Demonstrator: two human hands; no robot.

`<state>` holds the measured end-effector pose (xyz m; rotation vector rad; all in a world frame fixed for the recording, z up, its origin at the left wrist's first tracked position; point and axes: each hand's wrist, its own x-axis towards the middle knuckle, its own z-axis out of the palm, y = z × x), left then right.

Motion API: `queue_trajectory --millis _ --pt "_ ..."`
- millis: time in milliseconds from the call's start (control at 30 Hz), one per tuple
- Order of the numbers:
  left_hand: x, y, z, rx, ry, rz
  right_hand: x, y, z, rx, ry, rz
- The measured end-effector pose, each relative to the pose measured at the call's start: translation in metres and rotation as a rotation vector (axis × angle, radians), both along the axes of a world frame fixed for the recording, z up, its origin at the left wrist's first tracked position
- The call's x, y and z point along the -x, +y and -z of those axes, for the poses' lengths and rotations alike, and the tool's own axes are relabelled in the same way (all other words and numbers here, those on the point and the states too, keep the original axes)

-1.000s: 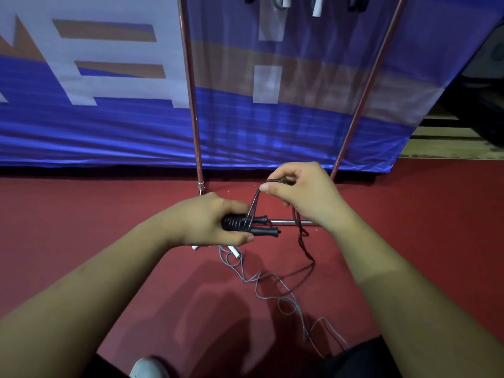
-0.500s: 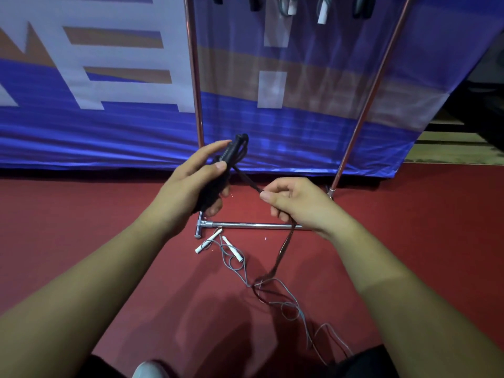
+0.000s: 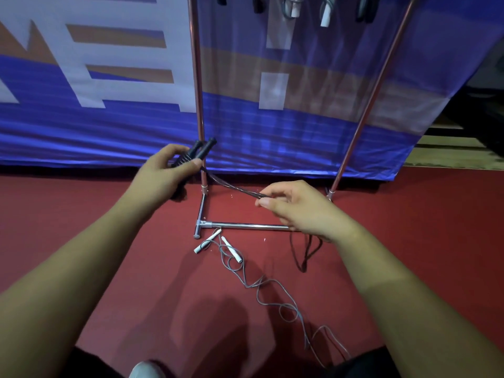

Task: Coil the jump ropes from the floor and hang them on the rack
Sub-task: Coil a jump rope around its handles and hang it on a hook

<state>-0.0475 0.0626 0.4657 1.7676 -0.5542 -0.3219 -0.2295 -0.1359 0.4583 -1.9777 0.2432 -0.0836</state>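
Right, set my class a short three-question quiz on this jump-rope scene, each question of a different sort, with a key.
1. True or false: the left hand grips both black handles.
2. Fill in: the right hand pinches the black ____ that runs from those handles.
3. Where is the grey rope with white handles? A in the left hand; B in the right hand; C on the red floor.
Key: 1 true; 2 cord; 3 C.
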Motion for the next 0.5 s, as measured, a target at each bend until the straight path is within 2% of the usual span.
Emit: queue_trajectory --millis 133,233,300,367,500 --pt "-0.005 -0.002 0.021 -0.249 -0.172 0.032 -0.001 0.01 -0.004 -0.016 0.037 -0.08" --pt "-0.006 -0.003 0.025 -0.412 -0.338 0.062 -0.001 0.011 -0.007 -0.11 0.029 -0.051" --pt "-0.004 -0.003 0.024 -0.447 -0.375 0.067 -0.001 0.01 -0.01 -0.048 -0.004 0.012" --pt "-0.003 -0.005 0.022 -0.418 -0.324 0.063 -0.001 0.008 -0.01 0.104 -0.024 0.101" --pt "0.002 -0.006 0.013 -0.155 0.103 0.057 -0.003 0.003 -0.002 0.223 -0.091 0.182"
